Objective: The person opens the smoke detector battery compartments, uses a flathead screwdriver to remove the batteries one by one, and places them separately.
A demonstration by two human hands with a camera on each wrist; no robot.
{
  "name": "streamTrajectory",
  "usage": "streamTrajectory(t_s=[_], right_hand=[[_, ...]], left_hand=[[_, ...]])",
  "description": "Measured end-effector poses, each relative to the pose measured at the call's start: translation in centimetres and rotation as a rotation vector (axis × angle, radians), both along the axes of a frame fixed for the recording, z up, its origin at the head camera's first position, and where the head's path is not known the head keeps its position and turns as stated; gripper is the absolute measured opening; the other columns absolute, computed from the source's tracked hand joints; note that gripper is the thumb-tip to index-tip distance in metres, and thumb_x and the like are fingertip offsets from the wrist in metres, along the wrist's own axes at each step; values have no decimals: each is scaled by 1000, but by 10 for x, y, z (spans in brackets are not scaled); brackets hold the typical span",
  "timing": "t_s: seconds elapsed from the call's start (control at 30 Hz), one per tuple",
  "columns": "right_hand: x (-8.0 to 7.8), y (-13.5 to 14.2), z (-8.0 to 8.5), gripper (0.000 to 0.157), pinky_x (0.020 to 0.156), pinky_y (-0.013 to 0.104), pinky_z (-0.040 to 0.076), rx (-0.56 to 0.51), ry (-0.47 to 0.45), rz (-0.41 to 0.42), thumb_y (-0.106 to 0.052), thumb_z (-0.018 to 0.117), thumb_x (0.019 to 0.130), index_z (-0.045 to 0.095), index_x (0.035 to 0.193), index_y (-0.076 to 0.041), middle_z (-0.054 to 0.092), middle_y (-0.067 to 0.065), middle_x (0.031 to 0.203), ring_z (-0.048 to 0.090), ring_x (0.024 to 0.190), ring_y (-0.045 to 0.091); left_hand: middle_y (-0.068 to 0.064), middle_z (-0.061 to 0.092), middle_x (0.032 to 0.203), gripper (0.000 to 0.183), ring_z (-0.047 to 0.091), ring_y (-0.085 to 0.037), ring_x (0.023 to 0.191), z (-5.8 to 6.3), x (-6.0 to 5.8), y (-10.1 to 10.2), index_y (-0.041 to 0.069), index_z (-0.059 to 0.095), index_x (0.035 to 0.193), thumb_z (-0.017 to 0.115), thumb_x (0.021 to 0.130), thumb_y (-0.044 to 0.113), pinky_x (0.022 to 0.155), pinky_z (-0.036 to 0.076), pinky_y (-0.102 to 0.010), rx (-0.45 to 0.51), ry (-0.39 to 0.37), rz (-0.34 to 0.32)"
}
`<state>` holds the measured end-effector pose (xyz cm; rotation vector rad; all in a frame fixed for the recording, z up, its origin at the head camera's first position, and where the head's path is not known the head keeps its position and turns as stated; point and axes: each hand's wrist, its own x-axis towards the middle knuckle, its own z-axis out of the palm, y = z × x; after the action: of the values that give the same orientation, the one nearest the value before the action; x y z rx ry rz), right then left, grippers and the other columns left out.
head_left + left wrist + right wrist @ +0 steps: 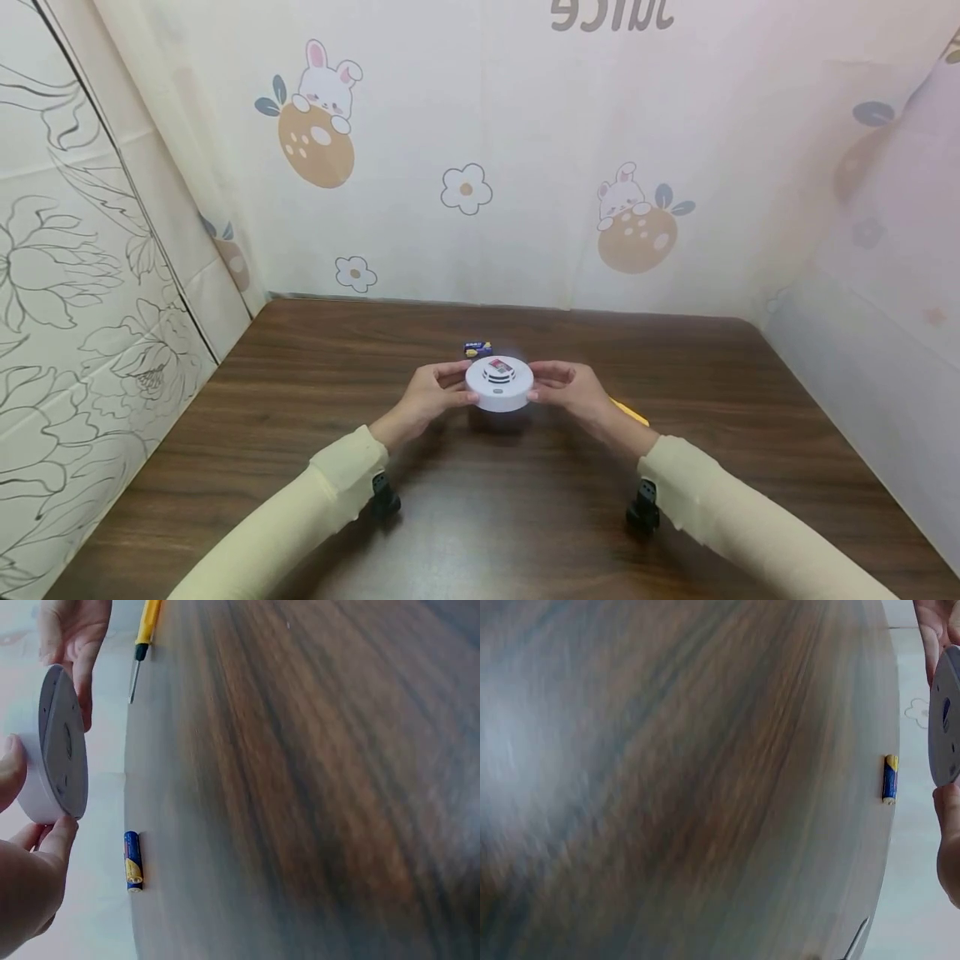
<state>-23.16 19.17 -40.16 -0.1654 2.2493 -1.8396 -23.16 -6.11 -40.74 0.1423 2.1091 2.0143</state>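
A round white smoke detector (500,398) is held above the table between both hands. My left hand (431,392) grips its left edge, thumb at the front and fingers behind. At the opposite edge, my right hand (573,392) pinches it the same way. Its top bears a raised vented ring and a small red label. The flat underside of the smoke detector (67,750) shows in the left wrist view. Just behind it on the table lie blue and yellow batteries (477,349); a battery (889,780) also shows in the right wrist view.
A yellow-handled screwdriver (148,622) lies on the dark wooden table (315,350), partly hidden by the right forearm in the head view. Behind the table hangs a pale curtain (525,242) with rabbit and flower prints. Black wrist cameras (384,496) sit under both cuffs.
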Motion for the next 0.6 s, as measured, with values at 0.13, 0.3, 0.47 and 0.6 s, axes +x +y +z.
streamTrajectory(t_s=[0.13,0.3,0.47,0.6], right_hand=[[-5,2,-2,63,91,35,50,-13,75,58,-15,82,76,54,129,4,56,21,129,58,113,31],[-12,6,-3,59,90,34,51,17,123,95,-11,81,76,56,127,5,57,22,126,59,112,31],[-17,7,-4,57,92,36,49,76,132,107,-10,81,76,57,127,4,58,21,126,58,113,31],[-21,6,-7,58,92,37,49,129,136,106,-12,82,75,59,125,2,58,20,126,58,114,31]], left_hand=[[-21,55,130,57,57,-30,115,-2,-6,1,-5,56,128,77,75,-5,87,52,-33,-17,23,-10],[-19,55,131,58,59,-29,112,-4,-11,3,-5,56,127,79,74,-2,87,52,-33,-85,43,-32],[-21,56,128,57,62,-30,108,-4,-14,3,-5,58,125,81,72,-2,87,53,-34,-143,65,-47],[-22,58,125,56,63,-30,105,-5,-17,2,-7,60,122,82,70,-3,87,53,-34,-180,97,-62]])
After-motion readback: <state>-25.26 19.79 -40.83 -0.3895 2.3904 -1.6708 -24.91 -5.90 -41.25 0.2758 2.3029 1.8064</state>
